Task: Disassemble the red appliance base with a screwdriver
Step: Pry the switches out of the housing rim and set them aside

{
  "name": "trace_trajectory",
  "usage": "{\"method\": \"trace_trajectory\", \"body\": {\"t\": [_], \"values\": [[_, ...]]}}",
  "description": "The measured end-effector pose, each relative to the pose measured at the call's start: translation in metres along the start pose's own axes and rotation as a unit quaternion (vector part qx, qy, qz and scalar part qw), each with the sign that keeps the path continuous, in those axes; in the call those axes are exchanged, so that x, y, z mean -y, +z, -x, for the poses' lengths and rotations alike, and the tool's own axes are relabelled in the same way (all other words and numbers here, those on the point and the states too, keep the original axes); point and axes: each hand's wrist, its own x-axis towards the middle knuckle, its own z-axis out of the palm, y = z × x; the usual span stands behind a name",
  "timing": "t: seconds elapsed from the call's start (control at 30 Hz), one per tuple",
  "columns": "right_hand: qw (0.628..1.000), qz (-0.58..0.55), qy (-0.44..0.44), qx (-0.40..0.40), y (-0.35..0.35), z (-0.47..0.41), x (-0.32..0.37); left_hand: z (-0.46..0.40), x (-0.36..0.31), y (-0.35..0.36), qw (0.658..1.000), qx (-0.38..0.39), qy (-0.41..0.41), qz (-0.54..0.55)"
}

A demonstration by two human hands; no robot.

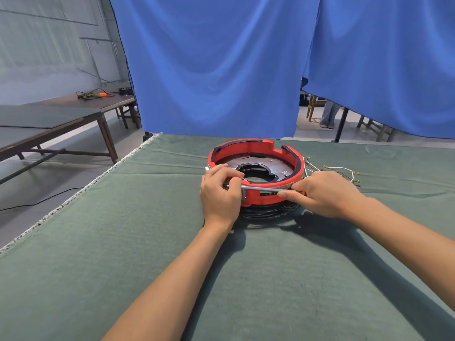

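The red base (254, 168) sits on the green worktop (147, 242), out in front of the person, a bit right of the middle. It is a round ring, open at the top, with a dark plate and a hole inside. A black cord is wound under it.

Both hands are at the near side of the ring. The screwdriver (261, 189) lies almost flat across the near wall, going left to right. Its metal shaft runs along the red wall, with the far-left end tilted up just a little.

The right hand (325, 193) holds the handle end on the right. Its fingers are curled round it, and a small bit of orange handle shows by the thumb. The left hand (221, 190) is at the tip end on the left. Its fingers are bent and pinch the shaft close to the tip, right by a small metal piece on the near left of the ring. The hand hides the tip, so I cannot tell if it sits in a screw.

So the long line of the tool runs sideways, and the spot to work on is at the left end. The left hand is nearer to it. I think it guides the tip while the right hand does the turning.

Some white wires (339, 172) lie on the worktop just right of the base.
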Motion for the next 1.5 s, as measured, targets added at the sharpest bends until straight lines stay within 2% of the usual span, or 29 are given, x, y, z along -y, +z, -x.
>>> {"method": "trace_trajectory", "body": {"t": [0.2, 0.37, 0.5, 0.6, 0.73, 1.03, 1.33, 1.5], "values": [[0.999, -0.010, 0.031, -0.001, -0.005, 0.009, 0.005, 0.003, 0.001, -0.008, 0.999, 0.038, 0.013, 0.006], [0.995, -0.018, 0.095, -0.003, -0.005, 0.038, 0.000, 0.005, -0.003, -0.009, 0.998, 0.039, 0.044, -0.024], [0.994, -0.006, 0.110, 0.006, -0.008, 0.057, -0.009, 0.007, -0.004, -0.010, 0.984, 0.088, 0.110, -0.111], [0.994, 0.030, 0.106, 0.013, -0.011, 0.065, -0.013, 0.010, -0.003, -0.010, 0.969, 0.114, 0.126, -0.178], [0.994, 0.050, 0.098, 0.019, -0.008, 0.067, -0.015, 0.009, -0.002, -0.013, 0.960, 0.133, 0.135, -0.206], [0.997, 0.020, 0.079, 0.004, 0.012, 0.060, -0.020, 0.012, 0.001, -0.009, 0.958, 0.118, 0.138, -0.221], [0.993, 0.105, 0.012, -0.055, 0.029, 0.044, -0.036, 0.013, -0.003, -0.007, 0.966, 0.105, 0.123, -0.201], [0.995, 0.080, 0.009, -0.065, 0.027, 0.040, -0.038, 0.013, -0.004, -0.007, 0.967, 0.105, 0.121, -0.198]]}}
